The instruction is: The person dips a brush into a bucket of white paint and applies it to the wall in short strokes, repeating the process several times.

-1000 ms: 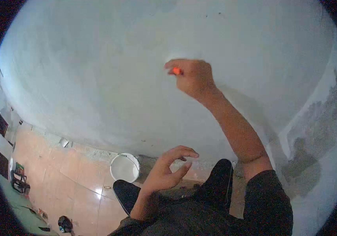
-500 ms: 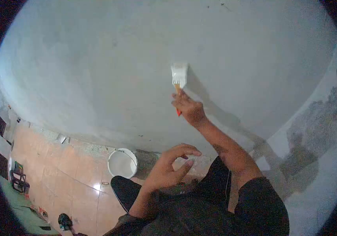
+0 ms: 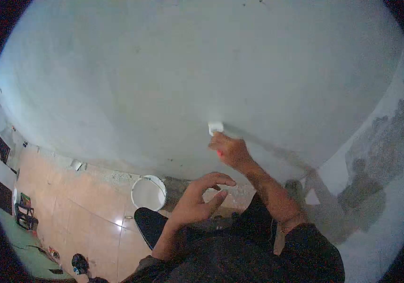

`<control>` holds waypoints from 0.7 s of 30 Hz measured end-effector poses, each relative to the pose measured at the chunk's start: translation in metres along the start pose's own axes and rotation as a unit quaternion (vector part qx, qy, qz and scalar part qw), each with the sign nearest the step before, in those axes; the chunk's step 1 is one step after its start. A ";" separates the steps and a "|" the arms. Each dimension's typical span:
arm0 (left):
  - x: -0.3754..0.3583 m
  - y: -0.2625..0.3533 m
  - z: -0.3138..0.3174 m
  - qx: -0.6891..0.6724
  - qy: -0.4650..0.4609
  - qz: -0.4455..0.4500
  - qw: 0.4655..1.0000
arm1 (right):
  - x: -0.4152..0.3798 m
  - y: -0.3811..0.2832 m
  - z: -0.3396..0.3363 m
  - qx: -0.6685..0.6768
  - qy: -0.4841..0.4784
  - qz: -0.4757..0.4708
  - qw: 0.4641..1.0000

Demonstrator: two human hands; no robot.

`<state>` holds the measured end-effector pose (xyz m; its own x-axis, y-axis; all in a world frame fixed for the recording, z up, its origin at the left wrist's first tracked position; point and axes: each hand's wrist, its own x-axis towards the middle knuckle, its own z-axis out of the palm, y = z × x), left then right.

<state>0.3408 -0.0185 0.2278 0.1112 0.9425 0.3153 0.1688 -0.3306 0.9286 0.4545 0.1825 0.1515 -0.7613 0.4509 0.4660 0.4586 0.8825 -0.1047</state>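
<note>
My right hand (image 3: 230, 150) is closed around the handle of a paintbrush (image 3: 215, 128). The brush's white, paint-covered head rests against the pale grey wall (image 3: 164, 85), and the red handle end shows below my fingers. Most of the handle is hidden by the hand. My left hand (image 3: 202, 198) hangs in front of my body with its fingers curved and the thumb apart, holding nothing. Left of it, by the foot of the wall, stands a white bucket (image 3: 164, 194) with whitish contents.
Orange-tan tiles (image 3: 88, 217) cover the floor at left. A dark stool-like object (image 3: 25, 214) stands at far left, and a dark round object (image 3: 79, 264) lies near the bottom. The adjoining wall (image 3: 381, 141) at right has a rough grey patch.
My right hand has drawn the paintbrush down the wall, and the arm is more bent. My left hand has stayed nearly where it was.
</note>
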 end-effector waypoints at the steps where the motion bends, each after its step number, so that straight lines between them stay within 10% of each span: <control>1: 0.000 0.001 0.002 -0.005 -0.003 -0.005 1.000 | 0.013 0.002 -0.022 -0.016 0.113 -0.042 0.993; 9: -0.007 0.006 0.016 -0.013 -0.021 -0.014 1.000 | 0.078 -0.009 -0.157 -0.013 0.411 -0.097 0.906; 21: -0.032 -0.030 0.004 0.039 0.004 -0.071 0.997 | -0.052 -0.002 0.048 0.111 0.100 0.045 0.988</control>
<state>0.3356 -0.0391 0.1887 0.0727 0.9804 0.1832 0.2579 -0.1959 0.9461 0.4706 0.1637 0.0851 -0.6055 0.5134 0.6081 0.3921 0.8574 -0.3334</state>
